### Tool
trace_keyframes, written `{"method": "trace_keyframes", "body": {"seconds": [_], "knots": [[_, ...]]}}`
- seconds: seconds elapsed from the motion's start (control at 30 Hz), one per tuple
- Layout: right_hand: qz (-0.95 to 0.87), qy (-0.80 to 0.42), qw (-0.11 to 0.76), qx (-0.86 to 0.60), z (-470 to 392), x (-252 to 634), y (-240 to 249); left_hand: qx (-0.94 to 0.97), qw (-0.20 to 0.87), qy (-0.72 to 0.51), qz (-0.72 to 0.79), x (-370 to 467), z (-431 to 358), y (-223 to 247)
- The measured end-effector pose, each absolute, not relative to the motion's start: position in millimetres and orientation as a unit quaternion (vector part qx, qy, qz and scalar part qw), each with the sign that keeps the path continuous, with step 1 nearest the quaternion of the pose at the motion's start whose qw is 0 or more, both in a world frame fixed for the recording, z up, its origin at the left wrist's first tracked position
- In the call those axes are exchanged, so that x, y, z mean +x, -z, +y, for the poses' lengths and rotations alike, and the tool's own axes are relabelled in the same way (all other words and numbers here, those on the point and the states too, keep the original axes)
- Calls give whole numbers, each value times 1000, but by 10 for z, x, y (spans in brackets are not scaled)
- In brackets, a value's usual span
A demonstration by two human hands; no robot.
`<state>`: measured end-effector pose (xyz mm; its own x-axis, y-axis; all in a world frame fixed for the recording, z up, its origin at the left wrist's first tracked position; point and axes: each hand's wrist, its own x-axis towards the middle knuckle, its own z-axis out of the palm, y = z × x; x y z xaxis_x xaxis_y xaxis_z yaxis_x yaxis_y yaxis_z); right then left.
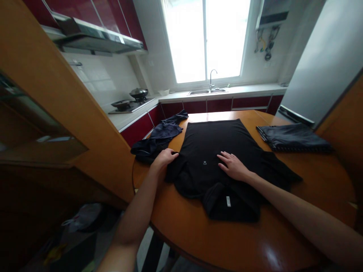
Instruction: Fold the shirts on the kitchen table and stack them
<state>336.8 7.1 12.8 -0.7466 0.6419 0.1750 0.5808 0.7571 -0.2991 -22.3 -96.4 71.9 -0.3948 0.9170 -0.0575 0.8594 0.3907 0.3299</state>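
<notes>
A black short-sleeved shirt lies spread flat on the wooden table, its collar toward me and its hem toward the window. A small light logo marks the chest, and a white tag shows inside the collar. My left hand pinches the edge of the sleeve on the left side, thumb against fingers. On the shirt's chest, right of the logo, my right hand rests palm down with its fingers stretched out.
Dark crumpled clothing lies at the table's left edge. A folded dark grey garment sits at the right. Beyond the table are a sink, a stove with a lidded pan, and a fridge. A wooden cabinet stands close on the left.
</notes>
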Motion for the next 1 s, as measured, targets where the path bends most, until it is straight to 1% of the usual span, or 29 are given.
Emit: {"method": "trace_keyframes", "body": {"seconds": [0.27,0.47,0.57,0.77,0.93,1.0], "knots": [[-928,-113,131,-329,78,3374,-124,536,89,-151,826,-206,-944,-677],[-928,-115,134,-329,76,3375,-126,529,104,-226,812,-167,-914,-695],[-928,-116,135,-327,75,3376,-127,512,146,-280,799,-98,-893,-689],[-927,-118,137,-328,72,3376,-133,472,277,-381,745,113,-853,-672],[-929,-117,134,-326,66,3374,-146,468,380,-408,686,261,-836,-659],[-929,-114,133,-326,63,3374,-151,484,384,-410,671,298,-825,-646]]}}
